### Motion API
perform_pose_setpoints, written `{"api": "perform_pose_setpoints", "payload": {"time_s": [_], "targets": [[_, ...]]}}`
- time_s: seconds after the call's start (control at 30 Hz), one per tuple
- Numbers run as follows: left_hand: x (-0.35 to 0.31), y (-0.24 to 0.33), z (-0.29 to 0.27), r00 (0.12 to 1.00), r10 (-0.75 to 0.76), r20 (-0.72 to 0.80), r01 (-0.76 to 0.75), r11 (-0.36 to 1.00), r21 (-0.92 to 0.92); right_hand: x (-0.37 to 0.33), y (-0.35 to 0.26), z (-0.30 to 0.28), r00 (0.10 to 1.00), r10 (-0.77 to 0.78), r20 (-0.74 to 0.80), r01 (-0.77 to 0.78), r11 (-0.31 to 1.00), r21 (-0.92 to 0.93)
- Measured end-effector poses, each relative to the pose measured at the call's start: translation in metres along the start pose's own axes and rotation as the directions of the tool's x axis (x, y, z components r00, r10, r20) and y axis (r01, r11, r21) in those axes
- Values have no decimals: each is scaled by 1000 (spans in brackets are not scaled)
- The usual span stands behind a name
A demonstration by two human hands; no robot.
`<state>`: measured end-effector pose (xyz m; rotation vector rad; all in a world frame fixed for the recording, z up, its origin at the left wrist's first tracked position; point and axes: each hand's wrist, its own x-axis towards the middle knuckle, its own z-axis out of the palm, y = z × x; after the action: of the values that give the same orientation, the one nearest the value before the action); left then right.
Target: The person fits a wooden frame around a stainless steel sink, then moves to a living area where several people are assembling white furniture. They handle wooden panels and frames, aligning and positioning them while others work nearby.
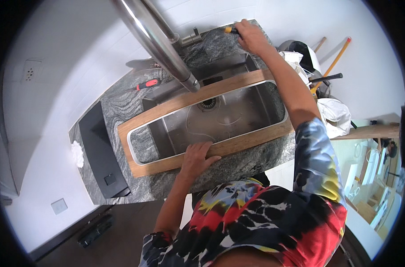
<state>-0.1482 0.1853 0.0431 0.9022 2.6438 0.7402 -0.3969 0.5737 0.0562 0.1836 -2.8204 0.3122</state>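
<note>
A long wooden frame (238, 144) with a white inner edge lies across the steel sink (251, 109). My left hand (196, 159) rests on its near rail, fingers at the inner edge and thumb spread to the side. Beyond the frame, at the far right of the grey stone counter, my right hand (252, 38) is closed round a tool with a yellow-and-black end (230, 30). The rest of that tool is hidden by the hand. A red-and-black-handled screwdriver (148, 84) lies on the counter left of the tap (164, 42).
The tap's spout arches over the frame's far rail. A black flat panel (101, 151) lies on the counter's left end beside crumpled white paper (77, 154). Right of the counter stand white bags (335, 116) and long yellow handles (337, 60). A wall closes the far side.
</note>
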Motion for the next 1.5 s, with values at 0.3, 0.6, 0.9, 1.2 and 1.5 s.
{"api": "perform_pose_setpoints", "payload": {"time_s": [0.3, 0.6, 0.9, 1.2, 1.5], "targets": [[11, -12, 15, 962, 213, -168, -224, 973, -51, -205, -116, -84, 430, 902, 32, -305, 112, 946], [32, -11, -3, 977, 200, 69, -201, 979, 14, -349, -250, -70, 106, 953, 282, -145, -266, 953], [32, -9, -4, 983, 146, 111, -149, 989, 23, -344, -240, -68, 242, 912, 330, -220, -280, 934], [124, 23, -40, 953, 277, -121, -282, 959, -26, -229, -147, -32, 291, 925, 247, -221, -186, 957], [256, 17, 9, 959, 280, 36, -282, 950, 135, -163, -74, 26, 520, 823, -227, -621, 547, 561]]}}
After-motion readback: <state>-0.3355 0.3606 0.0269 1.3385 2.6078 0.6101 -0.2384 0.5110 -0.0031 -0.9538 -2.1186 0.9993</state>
